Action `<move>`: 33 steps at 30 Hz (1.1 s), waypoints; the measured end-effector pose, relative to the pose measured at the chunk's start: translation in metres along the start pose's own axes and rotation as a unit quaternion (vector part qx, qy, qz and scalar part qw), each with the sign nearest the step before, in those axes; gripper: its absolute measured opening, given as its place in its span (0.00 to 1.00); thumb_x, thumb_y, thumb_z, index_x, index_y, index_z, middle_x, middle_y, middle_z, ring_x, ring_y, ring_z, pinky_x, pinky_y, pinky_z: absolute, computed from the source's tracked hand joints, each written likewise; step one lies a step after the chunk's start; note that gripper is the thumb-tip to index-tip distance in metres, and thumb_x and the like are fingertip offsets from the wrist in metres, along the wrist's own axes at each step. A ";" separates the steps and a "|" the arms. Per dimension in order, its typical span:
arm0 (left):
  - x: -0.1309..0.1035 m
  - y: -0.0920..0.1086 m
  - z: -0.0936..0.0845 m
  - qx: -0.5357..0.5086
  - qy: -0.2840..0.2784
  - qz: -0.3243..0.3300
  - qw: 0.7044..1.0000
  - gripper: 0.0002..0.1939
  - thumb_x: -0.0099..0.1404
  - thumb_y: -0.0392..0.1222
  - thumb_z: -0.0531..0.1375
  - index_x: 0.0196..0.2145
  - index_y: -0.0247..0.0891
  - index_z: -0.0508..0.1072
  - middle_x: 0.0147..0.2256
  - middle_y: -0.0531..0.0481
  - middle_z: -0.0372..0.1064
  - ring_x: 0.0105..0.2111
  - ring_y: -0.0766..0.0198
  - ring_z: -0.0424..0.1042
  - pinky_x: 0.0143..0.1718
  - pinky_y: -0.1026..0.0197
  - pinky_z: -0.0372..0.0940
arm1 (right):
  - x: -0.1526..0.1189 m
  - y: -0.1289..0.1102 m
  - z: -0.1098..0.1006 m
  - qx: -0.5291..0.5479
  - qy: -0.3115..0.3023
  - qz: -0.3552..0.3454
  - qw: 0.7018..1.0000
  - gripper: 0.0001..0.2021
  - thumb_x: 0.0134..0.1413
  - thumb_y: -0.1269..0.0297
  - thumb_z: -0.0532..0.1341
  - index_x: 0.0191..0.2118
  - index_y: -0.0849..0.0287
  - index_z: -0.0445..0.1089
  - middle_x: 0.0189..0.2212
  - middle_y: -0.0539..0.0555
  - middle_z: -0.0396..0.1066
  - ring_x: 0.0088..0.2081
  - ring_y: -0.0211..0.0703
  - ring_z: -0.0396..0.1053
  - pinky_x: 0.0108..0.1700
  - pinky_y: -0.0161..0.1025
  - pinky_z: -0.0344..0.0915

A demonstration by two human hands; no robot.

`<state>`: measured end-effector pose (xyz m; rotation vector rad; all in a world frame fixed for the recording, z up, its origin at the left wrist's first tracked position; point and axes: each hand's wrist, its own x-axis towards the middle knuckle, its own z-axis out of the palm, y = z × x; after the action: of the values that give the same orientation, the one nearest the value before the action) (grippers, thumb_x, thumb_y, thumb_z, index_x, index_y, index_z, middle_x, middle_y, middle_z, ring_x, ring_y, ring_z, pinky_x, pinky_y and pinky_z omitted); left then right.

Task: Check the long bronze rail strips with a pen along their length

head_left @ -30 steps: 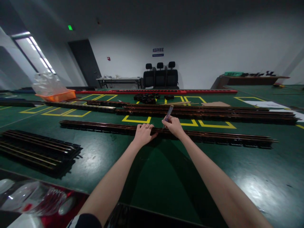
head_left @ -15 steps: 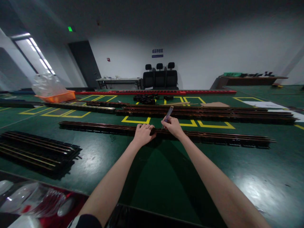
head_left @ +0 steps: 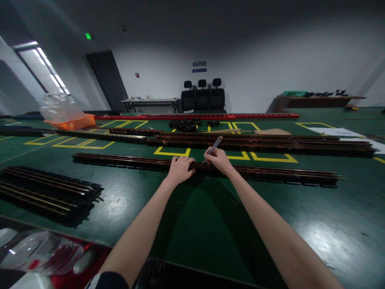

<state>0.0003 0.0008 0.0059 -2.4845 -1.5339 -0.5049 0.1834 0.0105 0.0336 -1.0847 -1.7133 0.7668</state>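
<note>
A long dark rail assembly with coppery rods (head_left: 270,173) lies crosswise on the green table (head_left: 192,224). My left hand (head_left: 181,169) grips it near its middle, fingers over the far side and thumb toward the right. Just to the right, my right hand (head_left: 219,159) is closed round a slim, clear pen-like tool (head_left: 215,145). The tool leans to the right, and its thin tip points down at the rail beside my left thumb. Whether the tip touches the rail is too small to tell.
More long rails (head_left: 258,143) lie behind, with black parts (head_left: 183,125) beyond them. Short rails (head_left: 39,192) are stacked at left. An orange tray (head_left: 72,122) holds a clear bag. Plastic bottles (head_left: 45,253) lie at the lower left.
The rail has shifted slightly to the left, and my left hand has moved a little left with it. The tool in my right hand leans further to the right.
</note>
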 end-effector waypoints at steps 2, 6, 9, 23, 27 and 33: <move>0.000 0.000 -0.001 -0.003 -0.002 0.000 1.000 0.14 0.61 0.43 0.53 0.44 0.45 0.69 0.46 0.49 0.72 0.48 0.54 0.66 0.50 0.48 0.53 | 0.000 0.000 0.000 0.004 0.002 -0.001 1.000 0.05 0.43 0.64 0.57 0.23 0.59 0.64 0.17 0.48 0.65 0.20 0.37 0.63 0.28 0.35 0.61; 0.000 0.000 -0.004 -0.008 -0.005 0.004 1.000 0.14 0.61 0.42 0.53 0.45 0.44 0.69 0.47 0.48 0.71 0.48 0.54 0.66 0.50 0.47 0.53 | 0.001 0.001 0.001 0.004 0.002 -0.005 1.000 0.05 0.44 0.65 0.57 0.23 0.59 0.64 0.18 0.48 0.66 0.21 0.37 0.63 0.28 0.35 0.61; 0.000 0.001 -0.005 -0.011 -0.010 0.005 1.000 0.15 0.60 0.41 0.53 0.45 0.45 0.69 0.47 0.48 0.71 0.49 0.54 0.66 0.50 0.47 0.53 | 0.002 0.002 0.002 0.009 0.003 -0.004 1.000 0.05 0.44 0.65 0.57 0.23 0.59 0.64 0.18 0.48 0.66 0.20 0.37 0.63 0.27 0.35 0.61; 0.001 0.000 -0.005 -0.020 -0.028 0.023 0.999 0.17 0.60 0.36 0.51 0.47 0.42 0.68 0.48 0.48 0.70 0.49 0.55 0.66 0.50 0.50 0.55 | 0.002 0.003 0.001 0.020 0.015 0.001 1.000 0.05 0.42 0.64 0.57 0.23 0.59 0.63 0.16 0.48 0.64 0.20 0.37 0.62 0.27 0.35 0.60; 0.002 -0.001 -0.005 -0.023 -0.029 0.022 0.999 0.18 0.60 0.36 0.50 0.47 0.42 0.68 0.48 0.48 0.70 0.49 0.56 0.66 0.50 0.50 0.55 | 0.002 0.002 0.000 0.010 0.013 0.000 1.000 0.05 0.42 0.65 0.58 0.22 0.59 0.63 0.16 0.47 0.64 0.20 0.37 0.62 0.27 0.35 0.60; 0.001 -0.003 -0.006 -0.027 -0.027 0.016 0.999 0.21 0.58 0.33 0.49 0.48 0.43 0.68 0.49 0.48 0.70 0.50 0.57 0.65 0.50 0.50 0.55 | 0.001 0.002 0.000 -0.002 0.006 0.003 1.000 0.04 0.42 0.65 0.58 0.22 0.59 0.64 0.17 0.48 0.64 0.20 0.38 0.63 0.27 0.36 0.61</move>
<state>-0.0029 0.0011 0.0119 -2.5801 -1.5153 -0.4855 0.1838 0.0119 0.0324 -1.0960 -1.7014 0.7604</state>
